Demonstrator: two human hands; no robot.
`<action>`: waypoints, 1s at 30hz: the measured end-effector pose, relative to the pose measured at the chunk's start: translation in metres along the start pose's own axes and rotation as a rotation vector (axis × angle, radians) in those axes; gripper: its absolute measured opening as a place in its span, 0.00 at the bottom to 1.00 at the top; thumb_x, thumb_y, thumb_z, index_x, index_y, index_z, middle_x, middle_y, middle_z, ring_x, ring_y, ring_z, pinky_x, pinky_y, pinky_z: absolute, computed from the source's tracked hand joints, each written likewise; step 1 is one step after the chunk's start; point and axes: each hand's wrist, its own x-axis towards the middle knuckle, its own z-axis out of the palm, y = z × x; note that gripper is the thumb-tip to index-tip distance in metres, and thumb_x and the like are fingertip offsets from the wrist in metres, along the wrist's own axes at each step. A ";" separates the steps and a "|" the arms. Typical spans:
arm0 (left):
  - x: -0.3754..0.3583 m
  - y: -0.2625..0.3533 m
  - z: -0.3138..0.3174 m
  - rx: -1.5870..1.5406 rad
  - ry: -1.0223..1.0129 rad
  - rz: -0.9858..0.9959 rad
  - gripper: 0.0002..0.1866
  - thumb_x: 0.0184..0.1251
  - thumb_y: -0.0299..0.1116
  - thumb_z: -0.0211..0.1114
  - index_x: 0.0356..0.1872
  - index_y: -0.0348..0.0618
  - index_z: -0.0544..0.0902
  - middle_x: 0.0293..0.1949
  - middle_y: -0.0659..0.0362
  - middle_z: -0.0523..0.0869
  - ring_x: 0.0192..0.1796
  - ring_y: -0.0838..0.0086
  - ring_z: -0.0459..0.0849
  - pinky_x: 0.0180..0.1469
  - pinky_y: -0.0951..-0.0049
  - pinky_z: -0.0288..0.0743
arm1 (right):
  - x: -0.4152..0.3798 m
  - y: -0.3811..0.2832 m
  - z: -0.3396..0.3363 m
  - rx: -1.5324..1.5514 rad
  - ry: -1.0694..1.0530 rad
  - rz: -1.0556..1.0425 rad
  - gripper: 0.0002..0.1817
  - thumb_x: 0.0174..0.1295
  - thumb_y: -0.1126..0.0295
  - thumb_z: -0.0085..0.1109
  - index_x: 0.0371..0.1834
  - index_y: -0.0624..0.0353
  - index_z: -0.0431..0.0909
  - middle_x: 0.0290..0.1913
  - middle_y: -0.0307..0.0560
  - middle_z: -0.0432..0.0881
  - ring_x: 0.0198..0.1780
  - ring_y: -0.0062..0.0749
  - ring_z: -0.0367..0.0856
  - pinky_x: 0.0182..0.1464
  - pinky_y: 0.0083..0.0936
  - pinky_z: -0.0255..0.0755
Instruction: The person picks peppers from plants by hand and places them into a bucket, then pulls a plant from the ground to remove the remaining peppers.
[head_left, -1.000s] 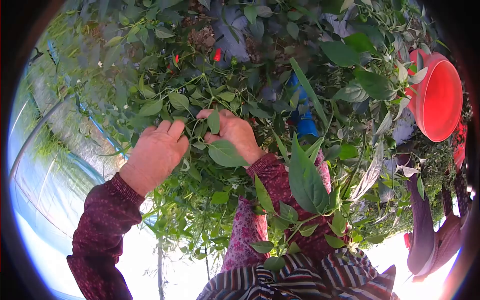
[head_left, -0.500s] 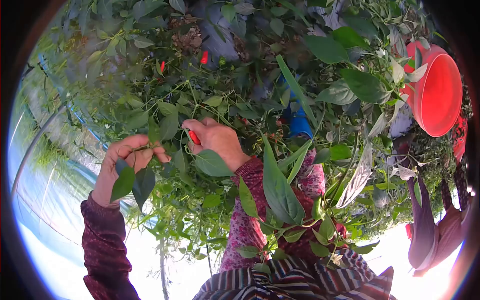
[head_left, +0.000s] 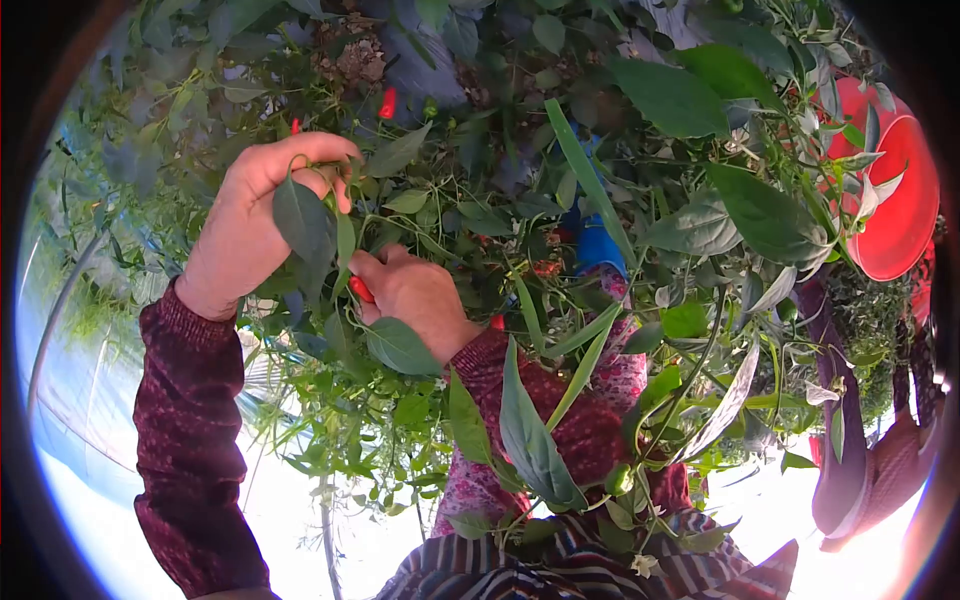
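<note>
Pinching a leafy stem [head_left: 300,165] in the left hand [head_left: 245,215], with fingers bent over to the right and forearm running up from the near left; hard to see the exact grip behind a drooping dark leaf [head_left: 300,215]. Holding a red chili [head_left: 361,289] in the right hand [head_left: 415,300], narrow between curled fingers pointing left, back of the hand turned up; cannot tell whether joined to the plant. Set just near of the left hand and to its right, with a broad leaf [head_left: 402,346] covering part of the heel of the hand. Crossed by long leaves over much of the right sleeve [head_left: 520,385], leaving only patches of it to see. Half hidden farther right, a blue boot [head_left: 600,245] below a floral trouser leg [head_left: 620,370]. Seen at the far side among dim foliage, a hanging chili [head_left: 388,103] beside bare soil [head_left: 350,55]. Screened along its left side by leaves, a red bucket [head_left: 905,200] at the far right. Cut off at the near edge, striped cloth [head_left: 500,565]. Washed out by glare around its lower end, purple cloth [head_left: 845,470] at the near right
</note>
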 end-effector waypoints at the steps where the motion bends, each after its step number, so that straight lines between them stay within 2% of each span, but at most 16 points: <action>1: 0.014 -0.001 -0.002 0.090 -0.037 0.069 0.10 0.67 0.25 0.51 0.44 0.35 0.79 0.26 0.63 0.79 0.29 0.84 0.74 0.33 0.81 0.70 | 0.000 -0.001 0.000 -0.018 -0.031 0.020 0.26 0.49 0.69 0.61 0.55 0.46 0.72 0.35 0.54 0.75 0.33 0.51 0.80 0.36 0.42 0.75; 4: 0.036 -0.009 0.010 0.092 0.010 0.091 0.10 0.62 0.21 0.52 0.40 0.37 0.81 0.26 0.65 0.79 0.30 0.84 0.75 0.35 0.81 0.71 | 0.001 0.000 0.001 -0.022 -0.040 0.021 0.26 0.50 0.69 0.61 0.56 0.45 0.71 0.36 0.54 0.75 0.33 0.51 0.80 0.36 0.42 0.75; 6: 0.062 -0.023 0.006 0.356 -0.054 0.305 0.14 0.70 0.41 0.58 0.42 0.39 0.80 0.28 0.68 0.78 0.30 0.85 0.75 0.34 0.81 0.71 | 0.001 0.000 0.003 -0.004 -0.022 0.002 0.26 0.50 0.70 0.61 0.56 0.46 0.71 0.36 0.54 0.75 0.33 0.51 0.80 0.36 0.42 0.75; 9: 0.088 -0.026 0.020 0.368 -0.047 0.271 0.14 0.69 0.37 0.60 0.50 0.42 0.80 0.30 0.68 0.77 0.31 0.85 0.74 0.36 0.80 0.72 | 0.001 -0.001 0.002 0.005 -0.019 0.033 0.26 0.49 0.70 0.61 0.56 0.47 0.71 0.36 0.54 0.75 0.33 0.51 0.80 0.36 0.42 0.74; 11: 0.095 -0.020 0.031 0.413 -0.065 0.054 0.24 0.66 0.39 0.64 0.61 0.43 0.73 0.32 0.65 0.78 0.32 0.83 0.75 0.34 0.78 0.72 | 0.000 0.000 0.003 0.039 0.027 -0.032 0.24 0.46 0.68 0.63 0.51 0.51 0.73 0.34 0.56 0.76 0.35 0.51 0.80 0.37 0.41 0.75; 12: 0.097 -0.015 0.040 0.406 -0.074 0.043 0.24 0.66 0.39 0.64 0.61 0.43 0.73 0.32 0.65 0.78 0.32 0.83 0.75 0.34 0.78 0.72 | -0.002 0.000 0.003 0.045 0.020 -0.019 0.24 0.46 0.68 0.63 0.51 0.51 0.73 0.34 0.56 0.76 0.35 0.51 0.80 0.37 0.41 0.75; 14: 0.104 -0.006 0.055 0.414 -0.112 -0.201 0.30 0.63 0.40 0.66 0.64 0.39 0.69 0.34 0.63 0.79 0.32 0.81 0.77 0.33 0.78 0.74 | -0.001 0.000 0.001 0.033 0.015 -0.020 0.26 0.48 0.70 0.61 0.55 0.51 0.71 0.34 0.56 0.75 0.35 0.51 0.80 0.37 0.42 0.74; 15: 0.110 -0.012 0.059 0.357 -0.145 -0.158 0.26 0.61 0.36 0.65 0.59 0.34 0.73 0.34 0.62 0.81 0.32 0.79 0.79 0.31 0.77 0.74 | -0.001 -0.001 0.001 0.032 0.012 -0.020 0.26 0.48 0.70 0.61 0.55 0.51 0.71 0.34 0.56 0.75 0.35 0.51 0.80 0.37 0.42 0.74; 18: 0.129 -0.029 0.075 0.268 -0.333 -0.167 0.18 0.60 0.32 0.63 0.50 0.34 0.79 0.33 0.62 0.81 0.31 0.79 0.79 0.30 0.76 0.75 | -0.002 0.001 0.005 -0.014 0.062 -0.049 0.22 0.47 0.68 0.62 0.49 0.54 0.74 0.34 0.56 0.76 0.34 0.47 0.81 0.36 0.40 0.75; 20: 0.138 -0.034 0.095 0.345 -0.386 -0.224 0.15 0.58 0.31 0.64 0.43 0.31 0.82 0.36 0.54 0.84 0.33 0.69 0.83 0.32 0.68 0.78 | -0.001 0.007 0.015 -0.121 0.015 -0.060 0.21 0.47 0.67 0.62 0.47 0.56 0.75 0.35 0.53 0.77 0.34 0.46 0.81 0.37 0.39 0.75; 22: 0.170 -0.070 0.123 1.131 -0.672 -0.153 0.10 0.58 0.27 0.62 0.38 0.34 0.85 0.37 0.51 0.86 0.34 0.64 0.85 0.35 0.63 0.80 | -0.001 0.016 0.027 -0.130 0.021 -0.067 0.21 0.47 0.66 0.62 0.47 0.56 0.75 0.35 0.53 0.77 0.34 0.46 0.81 0.38 0.39 0.75; 24: 0.165 -0.092 0.136 1.317 -0.492 0.044 0.09 0.56 0.25 0.59 0.37 0.36 0.84 0.30 0.51 0.83 0.33 0.65 0.84 0.33 0.64 0.81 | -0.004 0.018 0.032 -0.137 0.023 -0.072 0.21 0.47 0.66 0.62 0.47 0.56 0.75 0.36 0.54 0.77 0.35 0.46 0.81 0.38 0.40 0.75; 25: 0.164 -0.097 0.142 1.385 -0.544 0.051 0.09 0.56 0.28 0.62 0.36 0.38 0.85 0.31 0.53 0.85 0.31 0.60 0.84 0.31 0.53 0.81 | -0.007 0.020 0.033 -0.137 0.023 -0.071 0.21 0.48 0.66 0.62 0.47 0.56 0.75 0.36 0.54 0.77 0.35 0.47 0.81 0.38 0.40 0.75; 26: 0.168 -0.100 0.150 1.381 -0.545 0.054 0.09 0.56 0.28 0.62 0.36 0.38 0.85 0.31 0.53 0.85 0.31 0.60 0.84 0.31 0.53 0.81 | -0.008 0.021 0.034 -0.136 0.020 -0.070 0.21 0.48 0.66 0.61 0.47 0.57 0.75 0.36 0.54 0.77 0.35 0.47 0.81 0.38 0.40 0.75; 28: 0.168 -0.085 0.168 1.558 -0.602 -0.379 0.11 0.54 0.31 0.64 0.38 0.41 0.86 0.32 0.55 0.86 0.31 0.58 0.84 0.26 0.48 0.79 | -0.007 0.019 0.033 -0.128 0.021 -0.071 0.21 0.48 0.66 0.61 0.47 0.57 0.75 0.37 0.54 0.77 0.35 0.47 0.81 0.38 0.40 0.75; 30: 0.165 -0.100 0.178 1.632 -0.592 -0.442 0.13 0.53 0.35 0.66 0.39 0.43 0.86 0.34 0.58 0.86 0.31 0.57 0.84 0.24 0.47 0.77 | -0.003 0.018 0.030 -0.131 0.025 -0.085 0.21 0.48 0.66 0.61 0.47 0.57 0.75 0.37 0.54 0.77 0.35 0.47 0.81 0.38 0.40 0.75</action>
